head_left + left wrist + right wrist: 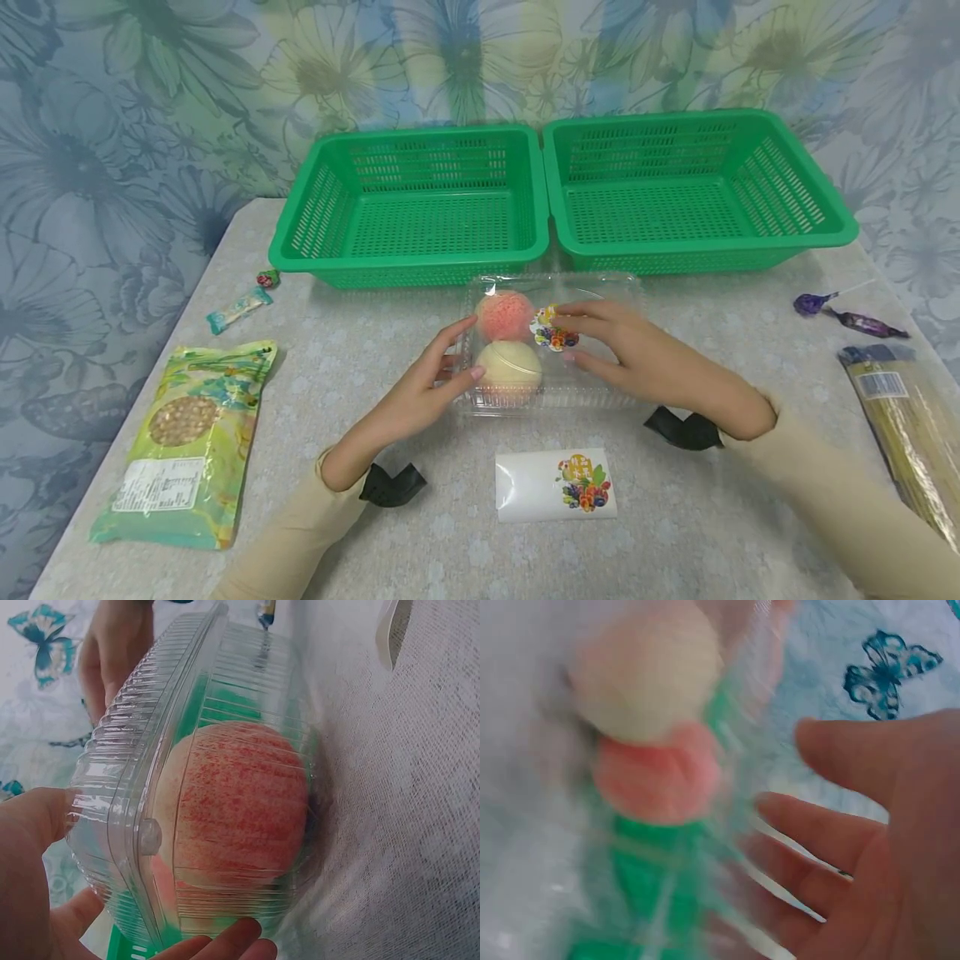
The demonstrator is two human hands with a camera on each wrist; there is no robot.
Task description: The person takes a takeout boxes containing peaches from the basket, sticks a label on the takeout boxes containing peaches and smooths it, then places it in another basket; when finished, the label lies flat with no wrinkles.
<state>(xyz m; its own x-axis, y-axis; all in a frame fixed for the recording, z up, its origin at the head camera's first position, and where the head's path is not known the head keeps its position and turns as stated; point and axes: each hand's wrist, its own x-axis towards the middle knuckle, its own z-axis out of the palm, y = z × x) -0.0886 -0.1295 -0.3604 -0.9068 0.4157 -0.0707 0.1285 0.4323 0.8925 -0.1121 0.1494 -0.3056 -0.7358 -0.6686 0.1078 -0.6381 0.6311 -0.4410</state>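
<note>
A clear plastic clamshell box (585, 387) lies closed in the middle of the table, with a pink peach (505, 315) and a pale peach (510, 368) in its left half. On its lid is a fruit-printed sticker (557, 337). My left hand (420, 383) rests against the box's left end, thumb and forefinger on the lid; in the left wrist view other fingertips (238, 939) touch the side wall. With fingers extended, my right hand (637, 350) is over the lid, its fingertips at the sticker. In front lies a white backing sheet (525, 487) bearing another fruit sticker (585, 482).
Behind the box stand two green baskets (420, 262) (705, 248). At the left lie a green-yellow bag (187, 442), a wrapped candy (238, 311) and a small round sweet (267, 278). To the right are a purple lollipop (810, 303), a purple candy (870, 323) and a noodle-like pack (900, 425).
</note>
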